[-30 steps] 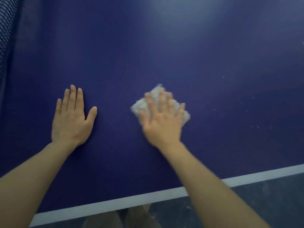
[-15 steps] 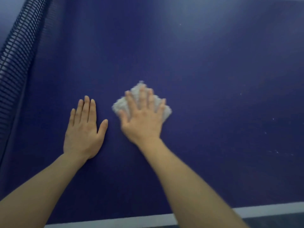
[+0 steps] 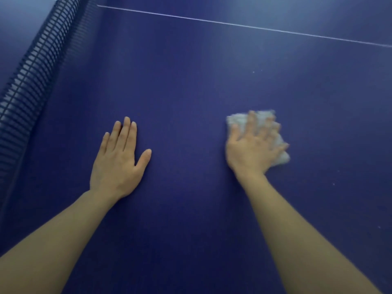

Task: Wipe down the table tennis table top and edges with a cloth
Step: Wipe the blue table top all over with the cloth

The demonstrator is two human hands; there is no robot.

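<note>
Mid-wipe on the top: right hand (image 3: 253,145) lies flat w/ fingers spread, pressing the white cloth (image 3: 280,154) onto the blue bench (image 3: 191,85), blurred, so prob. sweeping. Left hand (image 3: 118,160) lies flat, fingers straight, holding nothing, bracing well apart from the cloth, near the net (image 3: 36,77). White specks (image 3: 334,184) sit to the right, so next pass likely heads there w/ steady pressure; edges out of view, prob. left for later.

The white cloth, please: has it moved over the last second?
Yes. The white cloth under the right hand slid rightward, away from the resting left hand.
</note>
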